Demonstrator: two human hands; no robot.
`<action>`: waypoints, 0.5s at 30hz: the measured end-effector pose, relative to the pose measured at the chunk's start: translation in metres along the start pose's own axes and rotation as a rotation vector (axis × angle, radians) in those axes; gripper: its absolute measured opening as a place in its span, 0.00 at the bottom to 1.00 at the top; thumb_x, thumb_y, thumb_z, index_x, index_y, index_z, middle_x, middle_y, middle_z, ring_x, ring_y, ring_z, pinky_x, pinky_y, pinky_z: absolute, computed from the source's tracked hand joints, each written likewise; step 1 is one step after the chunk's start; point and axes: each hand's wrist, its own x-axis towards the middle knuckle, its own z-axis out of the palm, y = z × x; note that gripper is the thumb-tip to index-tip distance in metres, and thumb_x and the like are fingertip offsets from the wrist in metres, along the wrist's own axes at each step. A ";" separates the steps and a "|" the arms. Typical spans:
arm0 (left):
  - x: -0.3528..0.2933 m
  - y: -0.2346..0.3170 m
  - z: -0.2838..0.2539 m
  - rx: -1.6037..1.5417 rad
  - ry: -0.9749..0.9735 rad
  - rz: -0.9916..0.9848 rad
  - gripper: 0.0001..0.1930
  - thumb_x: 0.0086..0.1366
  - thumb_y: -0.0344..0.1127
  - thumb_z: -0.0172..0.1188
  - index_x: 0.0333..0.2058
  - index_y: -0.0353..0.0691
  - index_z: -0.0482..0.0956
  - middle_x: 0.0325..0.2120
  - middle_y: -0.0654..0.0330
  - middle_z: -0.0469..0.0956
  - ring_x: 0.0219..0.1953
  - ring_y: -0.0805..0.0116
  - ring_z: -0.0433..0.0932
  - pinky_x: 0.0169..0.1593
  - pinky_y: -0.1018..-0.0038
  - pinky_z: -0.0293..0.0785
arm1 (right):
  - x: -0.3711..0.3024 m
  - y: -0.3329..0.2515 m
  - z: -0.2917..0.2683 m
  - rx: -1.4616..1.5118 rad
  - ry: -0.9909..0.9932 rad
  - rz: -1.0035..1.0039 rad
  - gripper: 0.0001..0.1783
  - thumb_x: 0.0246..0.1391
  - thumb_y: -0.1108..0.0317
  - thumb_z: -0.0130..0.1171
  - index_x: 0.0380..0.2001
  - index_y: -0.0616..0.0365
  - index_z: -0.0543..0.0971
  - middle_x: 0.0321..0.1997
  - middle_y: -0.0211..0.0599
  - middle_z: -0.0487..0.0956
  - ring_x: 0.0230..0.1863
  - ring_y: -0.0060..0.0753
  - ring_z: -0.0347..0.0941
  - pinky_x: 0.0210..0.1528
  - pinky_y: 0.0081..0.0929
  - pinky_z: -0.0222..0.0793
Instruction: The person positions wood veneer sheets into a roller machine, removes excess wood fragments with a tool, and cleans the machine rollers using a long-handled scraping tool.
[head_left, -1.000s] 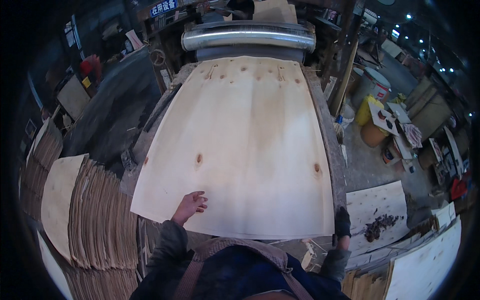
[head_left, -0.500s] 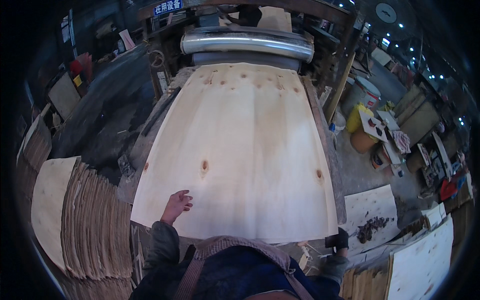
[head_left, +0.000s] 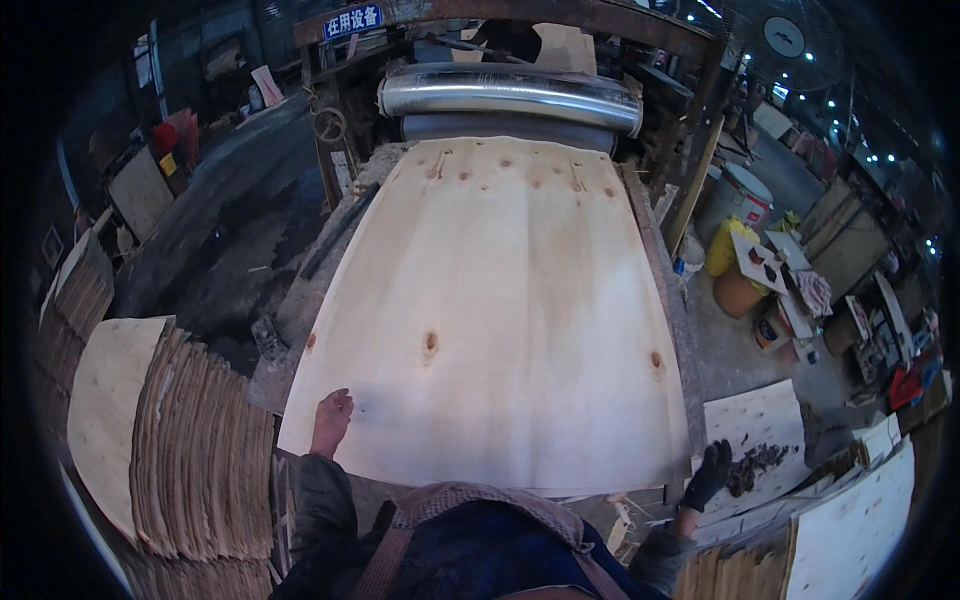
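Observation:
A large pale wood veneer sheet [head_left: 480, 320] with dark knots lies in front of me, its far edge close to a shiny metal roller [head_left: 510, 92]. Over its near left part is my bare left hand [head_left: 332, 418], with the fingers curled together and nothing visible in them. My right hand [head_left: 709, 474] wears a dark glove. It is just off the sheet's near right corner, fingers stretched out and holding nothing that I can see.
Stacked veneer sheets [head_left: 200, 450] stand on the left, with another stack [head_left: 850, 520] at the lower right. Dark scraps [head_left: 757, 468] lie on a pale board [head_left: 745, 415]. Buckets, including a white drum [head_left: 738, 195], stand right of the machine. A person [head_left: 512, 42] is beyond the rollers.
My left hand has moved slightly left and its fingers have drawn together. My right hand has moved away from the sheet's corner to the right. The whole view has shifted slightly.

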 end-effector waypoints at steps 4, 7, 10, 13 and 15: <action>0.009 -0.009 -0.012 0.178 0.149 0.093 0.18 0.54 0.30 0.56 0.45 0.29 0.71 0.41 0.47 0.74 0.42 0.58 0.74 0.47 0.70 0.69 | -0.048 -0.037 0.071 -0.041 -0.318 -0.281 0.18 0.51 0.70 0.55 0.45 0.63 0.72 0.46 0.41 0.74 0.48 0.34 0.69 0.50 0.29 0.65; 0.002 -0.014 -0.027 0.405 0.271 0.154 0.19 0.53 0.29 0.56 0.45 0.30 0.71 0.41 0.44 0.73 0.46 0.53 0.72 0.50 0.66 0.66 | -0.096 -0.058 0.123 -0.099 -0.507 -0.422 0.18 0.48 0.67 0.58 0.44 0.60 0.73 0.44 0.43 0.74 0.48 0.40 0.69 0.51 0.31 0.65; 0.006 -0.051 -0.041 0.527 0.302 0.128 0.21 0.51 0.31 0.57 0.46 0.31 0.70 0.47 0.42 0.68 0.52 0.47 0.65 0.54 0.62 0.62 | -0.133 -0.055 0.161 -0.220 -0.591 -0.661 0.21 0.46 0.63 0.58 0.44 0.58 0.71 0.46 0.43 0.72 0.50 0.45 0.67 0.53 0.35 0.61; 0.008 -0.060 -0.047 0.642 0.299 -0.032 0.26 0.52 0.37 0.56 0.51 0.39 0.65 0.55 0.43 0.58 0.57 0.48 0.57 0.55 0.53 0.57 | -0.156 -0.042 0.177 -0.372 -0.539 -0.711 0.24 0.41 0.60 0.58 0.44 0.56 0.71 0.50 0.44 0.68 0.54 0.46 0.59 0.56 0.44 0.51; 0.004 -0.056 -0.046 0.655 0.272 -0.073 0.28 0.53 0.39 0.57 0.53 0.40 0.63 0.56 0.45 0.56 0.58 0.48 0.56 0.55 0.51 0.56 | -0.160 -0.033 0.179 -0.371 -0.506 -0.689 0.25 0.40 0.59 0.58 0.44 0.55 0.71 0.50 0.45 0.66 0.55 0.47 0.58 0.55 0.46 0.50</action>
